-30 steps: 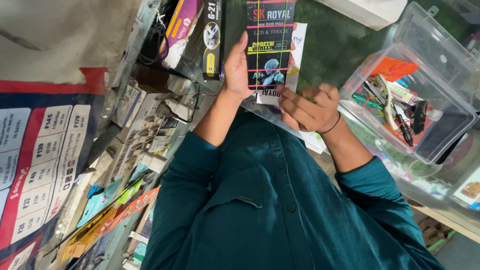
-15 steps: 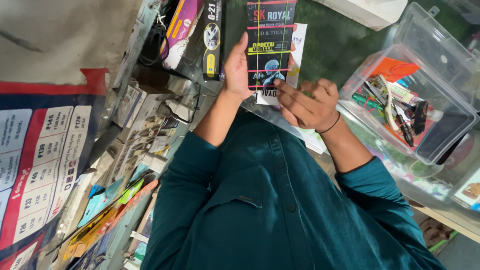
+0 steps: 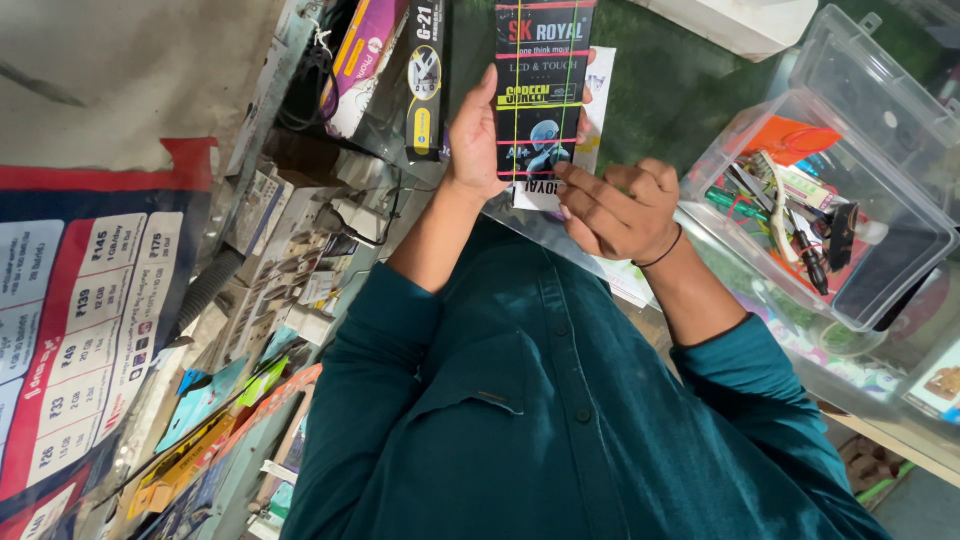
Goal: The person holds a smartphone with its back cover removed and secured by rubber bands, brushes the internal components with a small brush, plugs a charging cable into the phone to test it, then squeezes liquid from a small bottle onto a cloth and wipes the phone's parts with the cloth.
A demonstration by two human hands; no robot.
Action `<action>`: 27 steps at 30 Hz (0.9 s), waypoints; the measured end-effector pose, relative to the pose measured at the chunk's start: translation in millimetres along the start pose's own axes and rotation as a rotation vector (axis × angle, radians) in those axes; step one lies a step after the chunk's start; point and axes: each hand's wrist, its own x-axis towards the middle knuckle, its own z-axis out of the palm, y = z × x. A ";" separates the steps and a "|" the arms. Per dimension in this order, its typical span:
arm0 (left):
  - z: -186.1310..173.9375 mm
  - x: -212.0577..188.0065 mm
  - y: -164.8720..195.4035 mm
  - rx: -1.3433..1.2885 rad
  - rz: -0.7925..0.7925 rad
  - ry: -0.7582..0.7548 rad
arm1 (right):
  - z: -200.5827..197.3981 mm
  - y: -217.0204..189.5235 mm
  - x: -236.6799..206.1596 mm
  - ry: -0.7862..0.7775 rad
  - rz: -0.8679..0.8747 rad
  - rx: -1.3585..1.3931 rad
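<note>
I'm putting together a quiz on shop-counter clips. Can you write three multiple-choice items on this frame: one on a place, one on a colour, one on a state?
1. Where does the clear plastic box sit?
A. On the person's right side
B. On the person's left side
C. Under the black package

2. What colour is the band on the right hand's wrist?
A. Red
B. Black
C. White

3. How is the box's lid?
A. Shut
B. Open, tipped back
C. Taken off, on the floor

Answers:
1. A: the box lies beyond the right hand, away from the left hand that grips the black package.
2. B: a thin black loop circles that wrist.
3. B: the lid stands back from the rim, leaving the tools inside uncovered.
</note>
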 end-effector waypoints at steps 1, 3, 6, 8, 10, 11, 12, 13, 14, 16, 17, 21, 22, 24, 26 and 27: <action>0.1 -0.1 0.0 0.003 0.003 -0.001 | -0.2 -0.1 0.5 0.000 0.006 0.001; 0.0 -0.1 -0.5 0.003 0.005 -0.002 | -0.9 0.1 2.0 0.001 0.010 0.008; -1.2 0.3 -1.7 -0.002 0.008 0.001 | -2.8 1.2 5.7 -0.002 0.000 0.018; -2.3 0.2 -2.7 -0.005 0.015 0.001 | -3.1 0.9 8.4 -0.026 0.015 0.010; -4.0 0.6 -3.2 -0.030 -0.005 0.038 | -2.9 -0.2 10.4 -0.070 0.055 -0.011; -4.7 0.2 -3.5 -0.041 -0.015 0.057 | -3.0 -0.4 10.8 -0.068 0.057 -0.006; -5.3 -0.1 -4.2 -0.029 -0.008 0.046 | -3.2 -0.2 10.7 -0.067 0.059 0.000; -5.8 -0.4 -4.9 -0.017 0.000 0.035 | -3.4 0.1 10.2 -0.065 0.060 0.006; -6.4 -0.8 -5.2 -0.003 0.007 0.024 | -3.4 0.7 9.4 -0.042 0.047 0.018; -7.1 0.4 -7.1 -0.011 0.011 0.035 | -5.1 2.9 6.2 0.001 0.024 0.040; -7.3 1.1 -7.9 -0.014 0.014 0.042 | -5.4 4.1 4.5 0.014 0.047 0.070; -6.5 5.3 -9.6 -0.021 0.007 0.056 | -3.1 10.4 -2.4 0.061 0.170 0.194; -5.2 5.9 -10.5 -0.028 0.006 0.066 | -2.5 13.0 -4.3 0.069 0.211 0.223; -3.6 8.0 -10.3 -0.043 0.003 0.075 | -0.3 16.8 -8.0 0.104 0.296 0.269; -2.5 11.1 -9.5 -0.062 -0.002 0.067 | 3.1 20.1 -10.9 0.131 0.368 0.302; -1.3 12.4 -10.1 -0.055 0.013 0.081 | 5.6 21.7 -11.8 0.143 0.397 0.312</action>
